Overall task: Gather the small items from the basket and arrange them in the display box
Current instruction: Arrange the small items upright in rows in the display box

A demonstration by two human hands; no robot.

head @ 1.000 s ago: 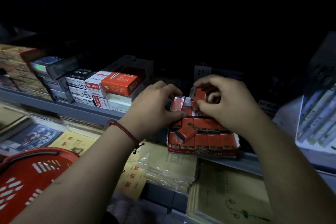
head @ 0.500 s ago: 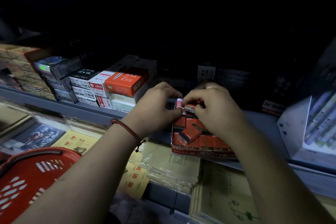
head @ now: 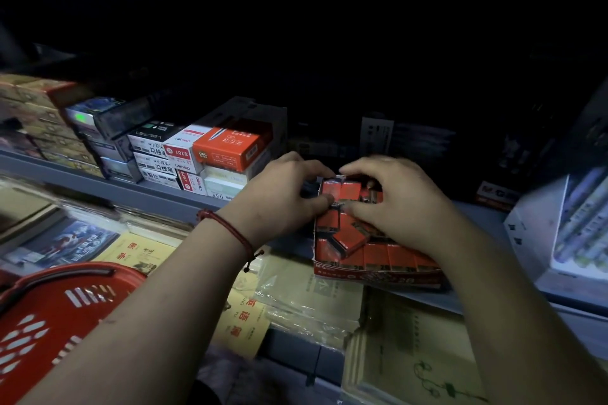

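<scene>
Curling over the far left corner of the display box [head: 378, 278], the left hand [head: 279, 200] and the right hand [head: 394, 204] meet fingertip to fingertip. Each has its thumb and forefinger bent narrowly around the small packets [head: 375, 256] standing there. It is hard to tell exactly which packet each hand pinches.

The box is a shallow red cardboard tray with a printed front wall, sitting right of centre in the frame at the front edge of a grey shelf [head: 98, 179]. The packets are flat, glossy orange-red rectangles. Those along the front stand in a neat row, while a few in the middle lie tilted across the others.

A red woven cord bracelet [head: 227, 227] circles the left wrist. In the lower left of the frame is the rim of a red slotted plastic basket [head: 49, 322]. Stacked cartons [head: 230, 148] crowd the shelf left of the hands, leaving a narrow gap beside the tray. Crinkled clear sleeves of yellowish paper [head: 306, 299] lie just below the shelf lip. A pale carton [head: 533, 230] stands to the right, apart from the tray.
</scene>
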